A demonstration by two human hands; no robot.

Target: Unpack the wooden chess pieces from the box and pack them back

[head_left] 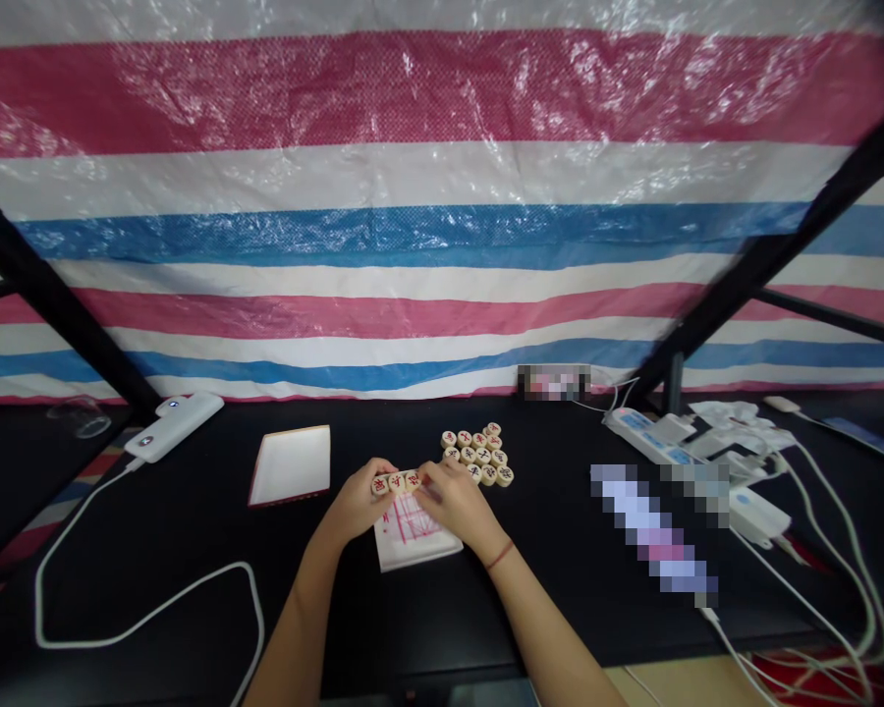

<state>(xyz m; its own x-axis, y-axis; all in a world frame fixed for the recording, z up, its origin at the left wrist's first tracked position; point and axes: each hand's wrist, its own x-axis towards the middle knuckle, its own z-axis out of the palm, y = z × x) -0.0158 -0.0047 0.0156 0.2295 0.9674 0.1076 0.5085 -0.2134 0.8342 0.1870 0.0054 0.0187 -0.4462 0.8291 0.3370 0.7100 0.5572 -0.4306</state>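
Observation:
A row of round Chinese chess pieces with red characters sits between my two hands. My left hand is closed around the left end of the row, and my right hand grips the right end, hiding part of it. Just below the row lies a white sheet with red grid lines, perhaps a folded chess board; its upper edge is covered by the pieces and hands. Beyond my right hand, several more chess pieces lie in close rows, with red and dark characters.
An open white box lid lies to the left on the black table. A white power bank trails a cable at far left. On the right are a power strip, chargers, cables and a blurred-out device. Striped sheeting hangs behind.

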